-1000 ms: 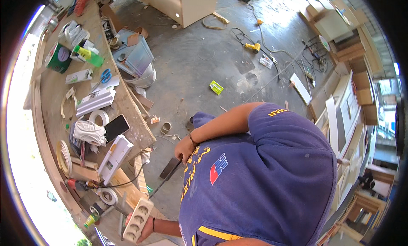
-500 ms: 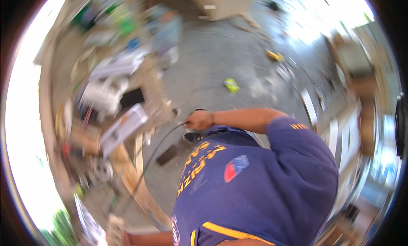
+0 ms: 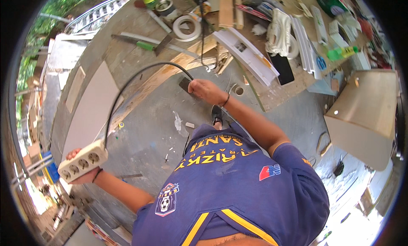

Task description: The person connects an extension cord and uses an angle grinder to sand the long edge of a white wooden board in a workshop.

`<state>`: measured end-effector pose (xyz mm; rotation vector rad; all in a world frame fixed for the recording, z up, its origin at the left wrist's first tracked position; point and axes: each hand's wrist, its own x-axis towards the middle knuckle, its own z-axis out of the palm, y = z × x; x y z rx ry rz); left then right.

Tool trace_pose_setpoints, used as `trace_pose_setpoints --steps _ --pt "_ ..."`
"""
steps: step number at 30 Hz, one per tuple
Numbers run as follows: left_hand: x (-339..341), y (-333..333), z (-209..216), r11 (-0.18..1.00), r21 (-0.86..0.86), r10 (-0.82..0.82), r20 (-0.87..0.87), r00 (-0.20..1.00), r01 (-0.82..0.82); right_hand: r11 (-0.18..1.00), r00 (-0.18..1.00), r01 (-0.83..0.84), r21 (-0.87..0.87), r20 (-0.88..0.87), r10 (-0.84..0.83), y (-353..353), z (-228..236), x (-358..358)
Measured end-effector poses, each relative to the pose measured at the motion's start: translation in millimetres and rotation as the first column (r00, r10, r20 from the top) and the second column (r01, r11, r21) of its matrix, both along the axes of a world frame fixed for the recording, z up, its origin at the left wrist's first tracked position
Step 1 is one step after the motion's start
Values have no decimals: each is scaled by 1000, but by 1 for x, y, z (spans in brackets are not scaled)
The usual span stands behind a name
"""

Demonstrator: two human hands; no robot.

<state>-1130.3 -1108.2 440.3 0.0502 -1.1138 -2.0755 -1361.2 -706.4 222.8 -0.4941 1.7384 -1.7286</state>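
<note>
In my left hand [image 3: 88, 177] is a cream power strip [image 3: 83, 162] with a row of several sockets facing up. The fingers wrap round it from beneath, and some fingertips show along its far edge. A black cable [image 3: 111, 113] leaves the strip's near-right end and arcs up and across to my right hand [image 3: 207, 91]. That hand is closed on the cable, in front of my body and beside the workbench edge. Where the cable runs past the right fist is hard to follow.
A cluttered workbench [image 3: 254, 82] spans the far side, bearing a white slotted profile [image 3: 246, 55], a black phone [image 3: 281, 70], tape rolls [image 3: 187, 28] and a green-handled tool [image 3: 145, 45]. A pale panel [image 3: 91, 106] lies at left. A large box-like wooden piece [image 3: 361, 112] stands at right.
My view has swung left, bringing the workbench from the left side to the far side. The power strip has come up from the lower edge into full sight. The right hand still grips the cable.
</note>
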Motion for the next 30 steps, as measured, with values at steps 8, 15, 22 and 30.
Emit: trace_pose_setpoints --steps 8,15,22,30 --pt "62 63 -51 950 309 -103 141 985 55 793 833 511 331 -420 -361 -44 -176 -99" --pt "-12 146 -156 795 607 -258 344 903 -4 841 954 277 465 -31 -297 -32 -164 -121" --pt "-71 189 -230 640 742 -656 393 644 199 953 813 274 126 500 -300 -28 -15 -62" --pt "-122 195 -208 601 683 -557 -15 830 415 932 715 360 -49 656 -241 -8 44 -71"
